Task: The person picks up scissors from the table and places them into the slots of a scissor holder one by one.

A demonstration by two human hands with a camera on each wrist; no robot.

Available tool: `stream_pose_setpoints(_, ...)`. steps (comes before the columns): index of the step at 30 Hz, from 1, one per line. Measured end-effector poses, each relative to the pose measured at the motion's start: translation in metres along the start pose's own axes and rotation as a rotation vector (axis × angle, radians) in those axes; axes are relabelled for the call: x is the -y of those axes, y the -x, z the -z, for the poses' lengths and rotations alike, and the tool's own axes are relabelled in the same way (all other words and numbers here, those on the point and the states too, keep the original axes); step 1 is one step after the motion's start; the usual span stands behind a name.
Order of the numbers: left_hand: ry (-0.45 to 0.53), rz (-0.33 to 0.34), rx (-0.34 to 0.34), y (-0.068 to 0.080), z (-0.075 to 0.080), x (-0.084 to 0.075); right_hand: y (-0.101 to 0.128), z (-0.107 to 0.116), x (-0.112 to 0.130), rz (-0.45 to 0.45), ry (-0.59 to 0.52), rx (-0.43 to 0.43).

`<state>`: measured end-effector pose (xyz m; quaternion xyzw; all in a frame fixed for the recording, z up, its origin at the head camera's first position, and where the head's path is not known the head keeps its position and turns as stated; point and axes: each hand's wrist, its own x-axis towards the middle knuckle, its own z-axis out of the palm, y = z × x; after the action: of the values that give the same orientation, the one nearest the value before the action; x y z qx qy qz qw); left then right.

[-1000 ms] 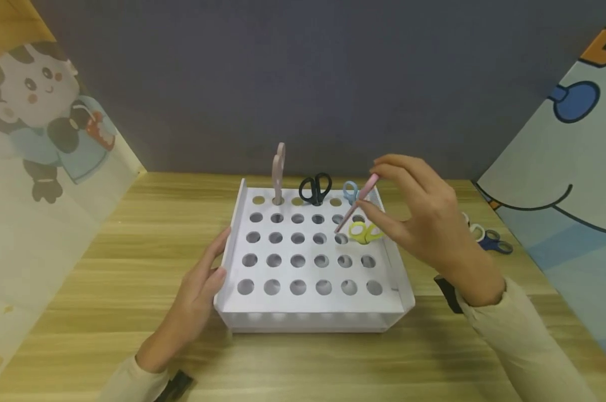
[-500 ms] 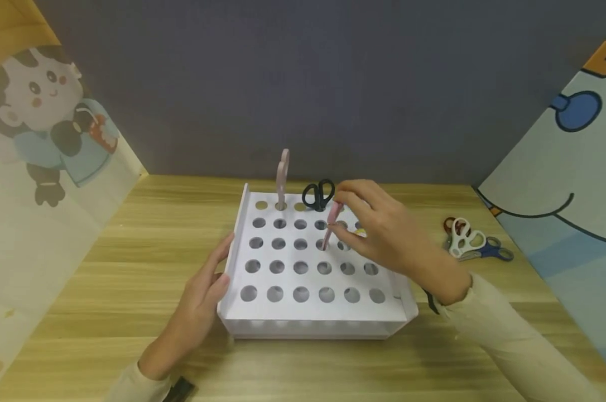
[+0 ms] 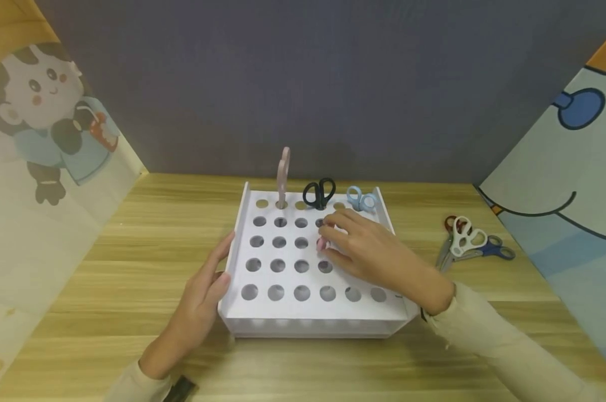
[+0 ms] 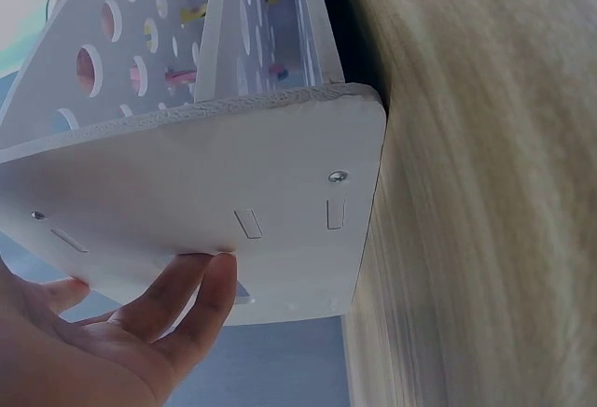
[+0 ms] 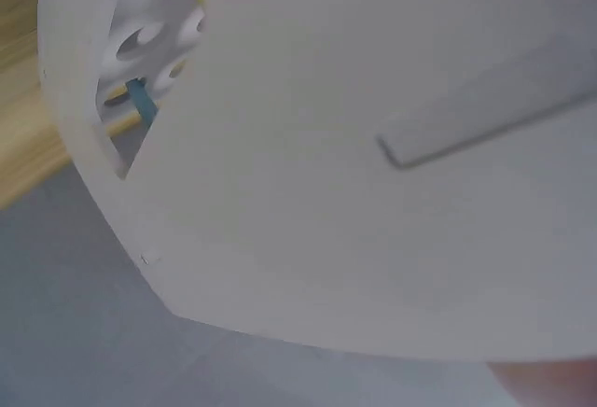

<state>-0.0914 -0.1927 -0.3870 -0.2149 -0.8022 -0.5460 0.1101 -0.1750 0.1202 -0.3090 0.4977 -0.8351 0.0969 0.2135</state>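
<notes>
Pink scissors (image 3: 321, 243) sit nearly sunk in a mid-rack hole, right hand (image 3: 368, 251) fingers pinching the handle. Left hand (image 3: 202, 296) rests flat-fingered against the white rack (image 3: 303, 312). Risk: blades jam if tilted.

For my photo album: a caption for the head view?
Right hand lowers pink scissors into white perforated rack.

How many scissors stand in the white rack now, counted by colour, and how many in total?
Beige scissors: 1
Black scissors: 1
Light blue scissors: 1
Pink scissors, under the right hand: 1
Total visible in the rack: 4. The hand may hide others.
</notes>
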Motion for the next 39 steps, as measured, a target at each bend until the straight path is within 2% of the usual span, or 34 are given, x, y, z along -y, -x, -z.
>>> stream_pose_setpoints(8, -0.002, -0.005, -0.003, 0.0, 0.0, 0.0, 0.011, 0.005, 0.0, -0.101, -0.029, 0.003)
stream_pose_setpoints(16, -0.025, -0.015, -0.01, -0.001, -0.002, 0.003, 0.024, 0.013, -0.004, -0.191, -0.071, -0.036)
stream_pose_setpoints(24, 0.002, 0.0, -0.002, -0.001, -0.001, 0.002, 0.04, 0.019, -0.007, -0.3, -0.068, -0.029)
stream_pose_setpoints(32, 0.018, 0.001, 0.003, -0.001, 0.0, 0.002, 0.05, 0.023, -0.012, -0.339, -0.092, -0.11)
stream_pose_setpoints(39, 0.018, -0.004, 0.001, -0.002, 0.0, 0.003, 0.055, 0.025, -0.02, -0.336, -0.106, -0.169)
